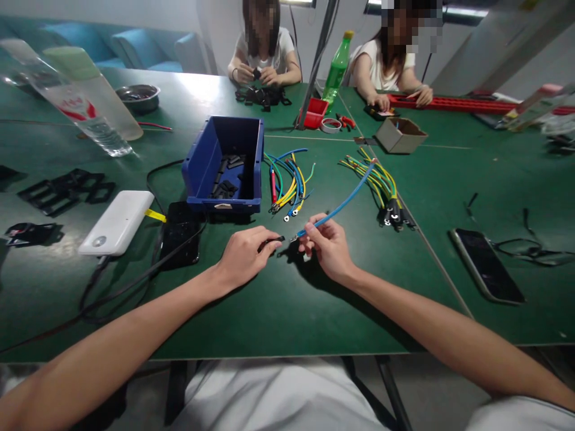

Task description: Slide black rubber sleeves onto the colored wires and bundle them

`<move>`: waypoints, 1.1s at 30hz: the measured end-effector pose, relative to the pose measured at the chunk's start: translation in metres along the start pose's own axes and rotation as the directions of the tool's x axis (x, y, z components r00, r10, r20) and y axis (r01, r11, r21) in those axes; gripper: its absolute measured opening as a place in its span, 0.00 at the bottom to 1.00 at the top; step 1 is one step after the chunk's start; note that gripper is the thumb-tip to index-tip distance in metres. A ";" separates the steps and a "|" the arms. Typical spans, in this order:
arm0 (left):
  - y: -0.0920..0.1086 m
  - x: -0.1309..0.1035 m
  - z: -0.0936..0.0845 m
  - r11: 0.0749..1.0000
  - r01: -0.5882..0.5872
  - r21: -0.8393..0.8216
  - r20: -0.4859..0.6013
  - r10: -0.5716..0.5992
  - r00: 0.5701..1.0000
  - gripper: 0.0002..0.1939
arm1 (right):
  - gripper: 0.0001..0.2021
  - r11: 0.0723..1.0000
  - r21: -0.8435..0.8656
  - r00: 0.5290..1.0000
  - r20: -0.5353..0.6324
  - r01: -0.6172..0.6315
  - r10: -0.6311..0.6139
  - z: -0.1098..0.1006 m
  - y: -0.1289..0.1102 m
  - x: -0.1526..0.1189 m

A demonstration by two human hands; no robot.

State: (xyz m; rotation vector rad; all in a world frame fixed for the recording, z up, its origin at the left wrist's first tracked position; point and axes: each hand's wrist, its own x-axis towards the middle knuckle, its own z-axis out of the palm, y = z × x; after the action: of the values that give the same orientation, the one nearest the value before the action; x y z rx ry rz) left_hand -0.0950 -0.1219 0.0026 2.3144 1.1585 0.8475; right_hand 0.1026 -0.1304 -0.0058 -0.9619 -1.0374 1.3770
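Note:
Between the fingertips of my left hand (247, 254) is a small black sleeve (271, 240), its end pointing right. My right hand (327, 248) pinches a blue wire (345, 203) near its metal terminal (294, 238), which faces the sleeve across a small gap. The wire's other end rises to the upper right. A blue bin (224, 206) holding several black sleeve pieces (224, 189) stands beyond my left hand. Past my hands lie a bundle of blue, yellow and green wires (291, 185) and, farther right, yellow-green wires (381, 179) with black-sleeved ends.
A white power bank (117, 222), black phone (180, 236) and cables are at left, two bottles (85, 114) behind. Another phone (487, 265) and glasses (534, 251) lie right. A cardboard box (399, 136), red box (315, 114) and green bottle (336, 72) stand farther back; two people sit opposite.

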 end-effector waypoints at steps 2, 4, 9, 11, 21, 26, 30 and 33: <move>-0.001 0.000 0.000 1.000 0.005 -0.002 0.003 -0.005 1.000 0.09 | 0.11 1.000 -0.007 1.000 0.003 0.022 -0.022 0.000 0.001 0.000; -0.001 0.000 0.000 1.000 0.005 -0.006 0.008 -0.005 1.000 0.10 | 0.11 0.999 -0.017 0.999 0.008 0.037 -0.037 0.000 0.002 0.000; 0.000 -0.001 0.000 1.000 -0.010 -0.019 -0.005 0.010 1.000 0.09 | 0.10 0.998 -0.044 0.999 0.018 0.041 -0.040 0.001 0.000 -0.001; 0.001 0.000 0.000 1.000 -0.013 -0.022 -0.017 0.012 1.000 0.09 | 0.10 0.997 -0.062 0.999 0.023 0.045 -0.043 0.001 -0.001 -0.002; -0.001 -0.001 0.000 0.999 -0.033 -0.009 -0.085 0.032 0.996 0.08 | 0.09 0.988 -0.125 0.996 0.031 0.090 -0.087 0.004 -0.004 -0.004; -0.001 -0.001 0.000 0.999 -0.048 -0.002 -0.093 0.048 0.995 0.08 | 0.11 0.988 -0.135 0.997 0.033 0.079 -0.075 0.004 -0.004 -0.003; -0.001 -0.001 0.001 0.999 -0.053 0.007 -0.096 0.054 0.994 0.08 | 0.11 0.986 -0.154 0.997 0.040 0.070 -0.064 0.003 -0.004 -0.003; -0.001 -0.001 0.000 0.999 -0.048 0.010 -0.096 0.049 0.994 0.08 | 0.12 0.985 -0.161 0.998 0.037 0.055 -0.049 0.003 -0.004 -0.004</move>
State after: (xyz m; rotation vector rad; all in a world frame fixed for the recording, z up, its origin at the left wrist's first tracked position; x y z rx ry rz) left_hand -0.0956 -0.1224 0.0015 2.3395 1.1507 0.9841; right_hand 0.1013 -0.1341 -0.0012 -1.0269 -1.2058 1.2837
